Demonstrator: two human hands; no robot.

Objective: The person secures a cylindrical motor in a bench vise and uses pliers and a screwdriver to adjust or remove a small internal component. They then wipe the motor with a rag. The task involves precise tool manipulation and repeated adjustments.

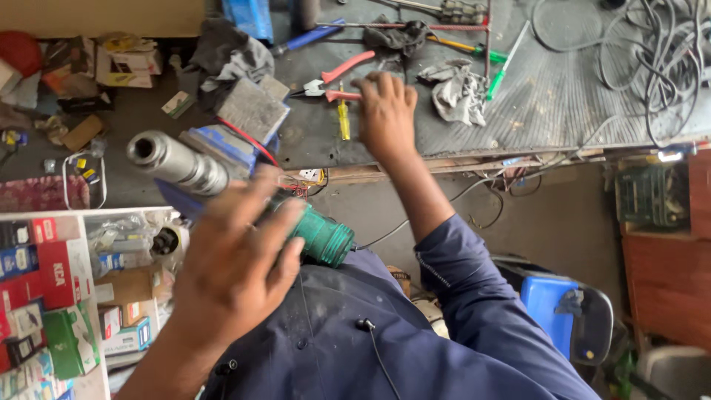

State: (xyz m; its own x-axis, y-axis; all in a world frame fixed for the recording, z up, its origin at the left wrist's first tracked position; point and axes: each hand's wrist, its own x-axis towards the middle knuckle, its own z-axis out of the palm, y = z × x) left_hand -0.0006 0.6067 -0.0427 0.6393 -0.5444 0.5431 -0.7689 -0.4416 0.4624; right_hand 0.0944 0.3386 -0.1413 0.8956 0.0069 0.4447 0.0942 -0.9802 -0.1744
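My left hand (233, 270) grips a power tool (322, 235) with a green body and a long silver metal nose (174, 159) that points up and to the left. My right hand (386, 115) reaches out over the dark workbench (563, 96). Its fingers are apart and rest at the red-handled pliers (342, 70) and a small yellow screwdriver (344, 118). I cannot see anything clasped in that hand. A black cord runs from the tool's rear down toward my dark blue shirt.
On the bench lie grey rags (459, 92), a green-handled screwdriver (502, 70), a blue-handled tool (311, 35), a metal block (252, 110) and coiled cables (659, 52). Shelves with small boxes (52, 296) stand at lower left. A blue stool (552, 300) is at right.
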